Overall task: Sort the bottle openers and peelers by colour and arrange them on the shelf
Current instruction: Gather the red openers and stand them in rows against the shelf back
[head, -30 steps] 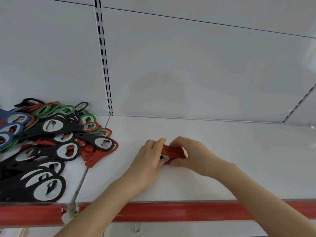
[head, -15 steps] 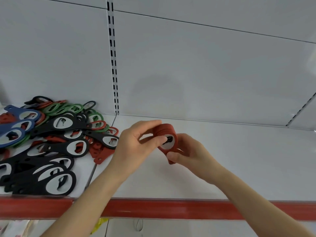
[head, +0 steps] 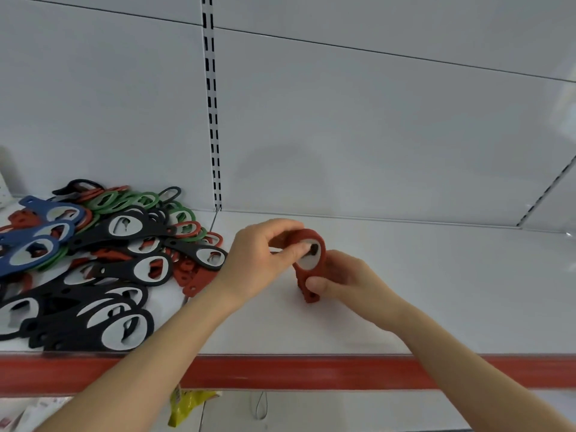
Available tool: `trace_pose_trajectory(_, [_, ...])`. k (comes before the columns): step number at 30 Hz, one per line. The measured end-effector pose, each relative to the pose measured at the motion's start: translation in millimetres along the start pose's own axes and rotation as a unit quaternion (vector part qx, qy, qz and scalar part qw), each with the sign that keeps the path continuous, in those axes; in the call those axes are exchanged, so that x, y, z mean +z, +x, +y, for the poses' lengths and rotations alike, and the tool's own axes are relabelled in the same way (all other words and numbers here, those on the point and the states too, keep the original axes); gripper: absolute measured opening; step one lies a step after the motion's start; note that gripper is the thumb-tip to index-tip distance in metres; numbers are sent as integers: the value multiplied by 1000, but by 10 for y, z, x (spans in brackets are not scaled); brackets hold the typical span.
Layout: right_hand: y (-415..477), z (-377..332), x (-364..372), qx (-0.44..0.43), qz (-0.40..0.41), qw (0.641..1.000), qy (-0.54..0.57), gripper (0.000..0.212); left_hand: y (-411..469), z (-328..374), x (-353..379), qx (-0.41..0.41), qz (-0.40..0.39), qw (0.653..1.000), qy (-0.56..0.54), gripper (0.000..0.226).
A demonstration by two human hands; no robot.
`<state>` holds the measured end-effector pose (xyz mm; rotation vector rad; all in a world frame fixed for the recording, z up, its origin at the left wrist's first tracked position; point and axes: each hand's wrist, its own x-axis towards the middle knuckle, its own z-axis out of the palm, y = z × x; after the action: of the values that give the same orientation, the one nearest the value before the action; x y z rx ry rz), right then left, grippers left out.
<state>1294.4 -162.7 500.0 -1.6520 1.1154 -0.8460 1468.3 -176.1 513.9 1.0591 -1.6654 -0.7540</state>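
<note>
My left hand (head: 258, 254) pinches the rounded head of a small stack of flat red bottle openers (head: 309, 236), thumb across the oval hole. My right hand (head: 343, 279) grips the handle end. The stack stands upright over the white metal shelf (head: 436, 291), right of the mixed heap of black, blue, green and red openers (head: 118, 260).

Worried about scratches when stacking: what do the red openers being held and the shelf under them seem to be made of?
The red openers: matt, dull coating with no glare, probably rubber or soft plastic; the pale oval in the head may be metal. The shelf: smooth white surface with a faint sheen, likely painted sheet metal, though laminate is possible.
</note>
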Motion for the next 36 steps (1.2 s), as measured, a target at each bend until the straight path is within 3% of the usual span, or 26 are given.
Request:
trace_pose_trajectory(3, [-22, -116, -21, 0, 83, 996, -24, 16, 136, 64, -4, -58, 28, 995, -73, 12])
trace_pose_trajectory(7, [-94, -241, -17, -13, 229, 948, -222, 25, 306, 173, 140, -149, 45, 976, -152, 10])
trace_pose_trajectory(11, [-193, -269, -28, 28, 239, 883, -403, 31, 439, 204, 367, -211, 28, 956, -203, 7])
trace_pose_trajectory(13, [-230, -214, -133, 64, 243, 864, -437, 28, 471, 225, 517, -227, 9, 952, -206, 8])
trace_pose_trajectory(19, [-391, -66, -649, 94, 266, 850, -446, 23, 646, 338, 1094, -260, -39, 938, -228, 8])
trace_pose_trajectory(36, [-934, 704, -2810, 111, 245, 878, -397, 18, 1190, 703, 3391, -295, -68, 919, -253, 13])
